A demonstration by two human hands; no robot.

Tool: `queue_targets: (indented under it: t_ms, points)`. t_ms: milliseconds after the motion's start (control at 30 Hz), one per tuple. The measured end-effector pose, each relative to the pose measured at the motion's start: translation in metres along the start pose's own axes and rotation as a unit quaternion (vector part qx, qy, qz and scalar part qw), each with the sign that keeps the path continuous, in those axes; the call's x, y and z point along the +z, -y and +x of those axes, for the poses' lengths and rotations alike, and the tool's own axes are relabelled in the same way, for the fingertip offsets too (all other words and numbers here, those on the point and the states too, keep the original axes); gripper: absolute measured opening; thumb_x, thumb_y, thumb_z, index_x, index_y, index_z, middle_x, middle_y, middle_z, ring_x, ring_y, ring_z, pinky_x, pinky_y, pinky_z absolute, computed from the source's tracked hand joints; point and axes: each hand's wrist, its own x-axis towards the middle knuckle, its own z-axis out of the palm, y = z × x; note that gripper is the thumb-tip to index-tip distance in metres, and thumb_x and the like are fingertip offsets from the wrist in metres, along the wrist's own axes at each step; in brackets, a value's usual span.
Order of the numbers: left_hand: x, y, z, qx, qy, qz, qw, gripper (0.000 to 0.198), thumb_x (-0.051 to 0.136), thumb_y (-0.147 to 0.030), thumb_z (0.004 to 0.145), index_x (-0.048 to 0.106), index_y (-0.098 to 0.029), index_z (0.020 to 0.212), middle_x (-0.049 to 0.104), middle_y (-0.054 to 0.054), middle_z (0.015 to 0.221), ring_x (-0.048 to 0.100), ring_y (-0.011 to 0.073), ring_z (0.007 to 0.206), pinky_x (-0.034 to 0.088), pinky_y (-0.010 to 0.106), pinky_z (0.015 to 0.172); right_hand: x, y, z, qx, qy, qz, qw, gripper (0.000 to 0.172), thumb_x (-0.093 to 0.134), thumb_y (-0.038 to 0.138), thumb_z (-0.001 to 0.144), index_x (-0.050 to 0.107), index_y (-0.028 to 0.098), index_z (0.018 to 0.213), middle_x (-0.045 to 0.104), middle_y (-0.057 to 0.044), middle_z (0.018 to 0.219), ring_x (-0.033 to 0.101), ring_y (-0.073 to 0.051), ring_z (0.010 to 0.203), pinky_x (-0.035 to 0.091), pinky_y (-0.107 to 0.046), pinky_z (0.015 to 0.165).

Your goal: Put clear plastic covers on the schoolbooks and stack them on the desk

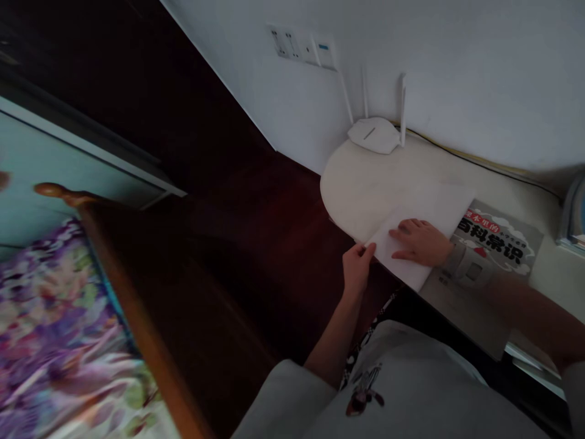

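Observation:
A white sheet of paper [434, 204] lies on the pale desk [351, 189], reaching its front edge. My left hand [358, 265] pinches the paper's near left corner between thumb and fingers at the desk edge. Spread over the paper, my right hand [420, 242] rests with its fingers apart, palm down. A watch-like band [468, 268] is on my right wrist. Beneath my right forearm and beside the paper is a grey book [512, 238] with large dark characters and a red label, partly covered by the arm.
A white router [375, 135] with upright antennas stands at the desk's back edge by the wall. Cables run along the wall to the right, where books [573, 213] stand. Wall sockets [301, 46] are above. On the left is a bed with a wooden frame [137, 305] and floral bedding [59, 341].

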Motion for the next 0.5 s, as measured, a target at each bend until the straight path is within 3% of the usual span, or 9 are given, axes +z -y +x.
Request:
queue_targets:
  t_ms: [133, 233, 500]
  points:
    - [0.004, 0.002, 0.001, 0.044, -0.045, 0.075, 0.995, 0.024, 0.065, -0.038, 0.071, 0.06, -0.016, 0.062, 0.052, -0.003, 0.056, 0.045, 0.0108, 0.055, 0.037, 0.023, 0.054, 0.014, 0.001, 0.01, 0.036, 0.005, 0.0, 0.999, 0.069, 0.037, 0.068, 0.089, 0.05, 0.021, 0.138, 0.036, -0.021, 0.15, 0.036, -0.037, 0.136, 0.032, -0.054, 0.105]
    - [0.004, 0.004, 0.003, 0.069, -0.055, 0.112, 0.99, 0.027, 0.063, -0.038, 0.073, 0.056, -0.017, 0.058, 0.047, -0.004, 0.053, 0.041, 0.0102, 0.054, 0.034, 0.023, 0.054, 0.021, 0.001, 0.018, 0.065, 0.007, -0.001, 0.998, 0.071, 0.038, 0.069, 0.088, 0.045, 0.024, 0.142, 0.022, -0.02, 0.157, 0.025, -0.04, 0.143, 0.026, -0.063, 0.107]
    - [0.005, 0.003, 0.002, 0.067, -0.034, 0.073, 0.995, 0.02, 0.064, -0.036, 0.074, 0.063, -0.016, 0.07, 0.051, -0.003, 0.058, 0.046, 0.0116, 0.057, 0.036, 0.024, 0.057, 0.022, 0.002, 0.037, 0.05, -0.028, 0.013, 0.998, 0.078, 0.041, 0.067, 0.088, 0.031, 0.02, 0.15, 0.014, -0.021, 0.159, 0.018, -0.039, 0.145, 0.022, -0.068, 0.108]
